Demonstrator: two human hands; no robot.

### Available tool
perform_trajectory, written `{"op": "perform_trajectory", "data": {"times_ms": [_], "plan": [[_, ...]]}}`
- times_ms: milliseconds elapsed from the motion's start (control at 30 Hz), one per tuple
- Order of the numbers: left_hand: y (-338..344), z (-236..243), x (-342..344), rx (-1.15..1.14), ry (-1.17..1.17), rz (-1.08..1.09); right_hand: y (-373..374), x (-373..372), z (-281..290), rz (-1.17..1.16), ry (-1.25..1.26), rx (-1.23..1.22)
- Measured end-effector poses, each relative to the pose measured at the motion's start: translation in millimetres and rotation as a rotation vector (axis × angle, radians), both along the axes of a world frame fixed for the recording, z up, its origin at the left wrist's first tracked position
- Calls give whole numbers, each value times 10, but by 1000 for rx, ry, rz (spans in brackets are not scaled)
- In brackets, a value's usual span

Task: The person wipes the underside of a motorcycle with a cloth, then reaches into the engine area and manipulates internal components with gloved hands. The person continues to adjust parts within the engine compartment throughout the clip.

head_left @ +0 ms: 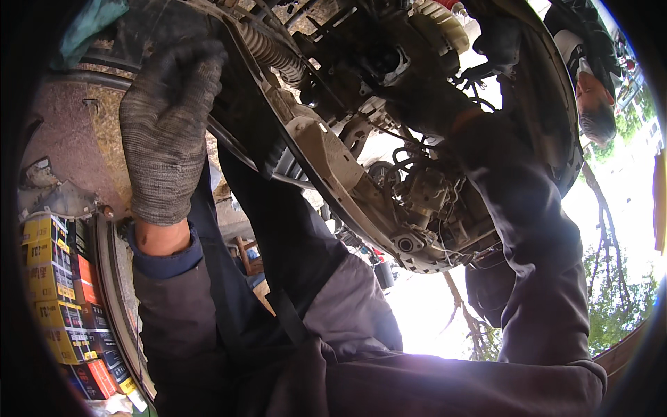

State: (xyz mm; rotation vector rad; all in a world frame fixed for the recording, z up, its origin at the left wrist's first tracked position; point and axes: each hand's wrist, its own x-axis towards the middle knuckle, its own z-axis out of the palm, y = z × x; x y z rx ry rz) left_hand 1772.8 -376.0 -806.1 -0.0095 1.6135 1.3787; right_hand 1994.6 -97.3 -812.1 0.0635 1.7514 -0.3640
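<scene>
My left hand [167, 132], in a grey knit work glove, is raised beside the dirty metal frame [323, 149] of a vehicle. Its fingers curl together at the top, and whatever they may hold is hidden. A ribbed, spring-like part [271, 52] lies just to the right of that hand. My right hand [431, 104], in a dark glove, reaches in among the exposed machine parts. Deep shadow hides its fingers and anything they touch. Below it are thin hoses and wires [410, 156] and a greyish metal mechanical unit [427, 191].
Stacked yellow, black and orange boxes [52, 271] stand at the lower left. A teal plastic sheet [90, 28] hangs at the upper left. Another person [583, 52] in dark clothing is at the upper right. A curved dark panel [538, 83] borders the machine near my right arm.
</scene>
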Motion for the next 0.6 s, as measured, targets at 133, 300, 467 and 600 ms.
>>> {"op": "perform_trajectory", "data": {"times_ms": [133,300,467,600], "plan": [[-11,-25,-6,33,-11,29,-32,-34,-24,17,5,9],[0,-4,21,0,-23,18,-80,-7,67,55,-31,40],[31,23,5,30,-57,34,-143,-18,69,63,-31,53],[63,44,-3,26,-34,43,-181,-29,90,63,-45,65]]}}
